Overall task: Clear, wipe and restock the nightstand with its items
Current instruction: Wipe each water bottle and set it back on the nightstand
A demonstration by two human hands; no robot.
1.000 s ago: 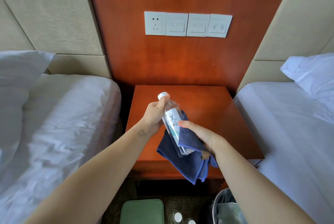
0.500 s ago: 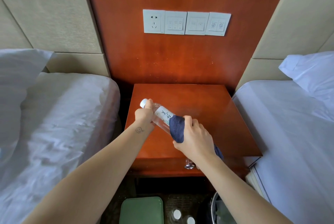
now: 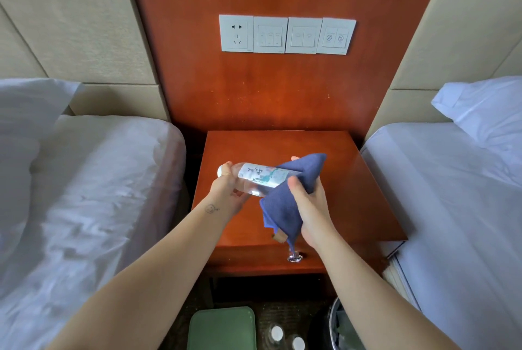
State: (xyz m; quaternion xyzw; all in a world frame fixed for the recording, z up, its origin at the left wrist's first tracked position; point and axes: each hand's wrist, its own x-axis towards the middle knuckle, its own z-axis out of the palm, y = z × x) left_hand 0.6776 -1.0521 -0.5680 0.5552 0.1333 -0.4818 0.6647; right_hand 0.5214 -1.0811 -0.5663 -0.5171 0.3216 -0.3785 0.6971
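Note:
A clear water bottle [image 3: 255, 179] with a white cap and printed label lies nearly level above the wooden nightstand [image 3: 353, 186]. My left hand [image 3: 226, 194] grips its neck end, cap pointing left. My right hand [image 3: 309, 200] holds a dark blue cloth [image 3: 285, 203] wrapped round the bottle's lower half; the bottle's base is hidden under the cloth. A tail of cloth hangs down toward the drawer knob [image 3: 294, 258].
White beds flank the nightstand, the left bed [image 3: 93, 194] and the right bed [image 3: 457, 208]. A panel of sockets and switches [image 3: 286, 34] sits on the wooden wall. On the floor below are a green tray [image 3: 221, 328], two capped bottles [image 3: 285, 337] and a bin [image 3: 341, 330].
The bottle has tipped from upright to nearly level, cap swinging left. My right hand with the cloth has slid along the bottle toward its base end.

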